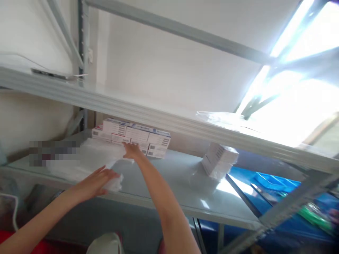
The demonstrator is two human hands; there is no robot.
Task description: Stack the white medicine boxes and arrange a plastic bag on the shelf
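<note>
Both my arms reach up onto the middle shelf [169, 176] of a grey metal rack. My left hand [96, 181] lies flat, fingers spread, on a soft clear plastic pack [92, 160] at the shelf's front left. My right hand [131, 150] grips the far right edge of that same pack, just in front of a stack of white boxes [137, 139] with blue and red print. Whether the pack is lifted off the shelf I cannot tell.
A wrapped bundle of white boxes [218, 160] leans at the shelf's right. The upper shelf [159, 114] hangs close overhead with clear plastic [219, 116] on it. Blue bins [275, 181] sit lower right. Bright window glare fills the upper right.
</note>
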